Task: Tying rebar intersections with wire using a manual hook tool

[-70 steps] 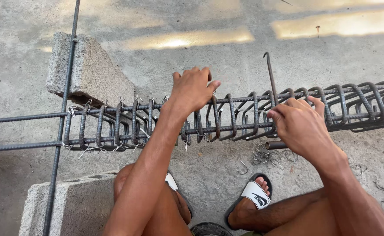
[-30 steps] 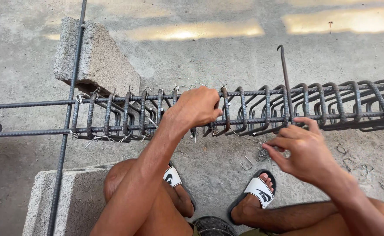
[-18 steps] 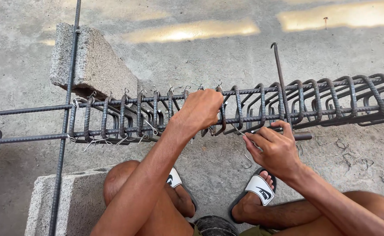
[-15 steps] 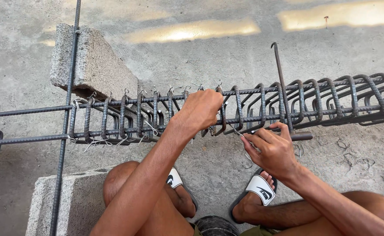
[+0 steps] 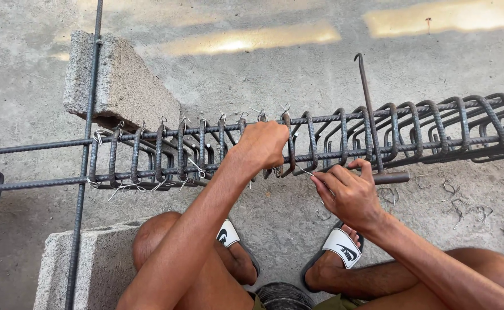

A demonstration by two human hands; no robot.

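Note:
A long rebar cage (image 5: 412,132) of dark steel bars with several closely spaced stirrups runs left to right across the view. My left hand (image 5: 263,143) grips a stirrup near the cage's middle. Just to its right and lower, my right hand (image 5: 346,192) pinches a thin tie wire (image 5: 306,171) at the near lower bar. A hooked steel tying tool (image 5: 369,115) stands upright against the cage, right beside my right hand. Stirrups to the left carry twisted wire ties.
A concrete block (image 5: 114,86) props the cage at the far left; another block (image 5: 97,270) sits near my left knee. A single rebar (image 5: 85,149) crosses top to bottom at left. Wire scraps (image 5: 481,212) litter the concrete floor at right. My sandalled feet (image 5: 335,250) rest below.
My right hand has come down off the cage's top to the near lower bar and now pinches a tie wire. My left hand has kept its grip on the stirrup.

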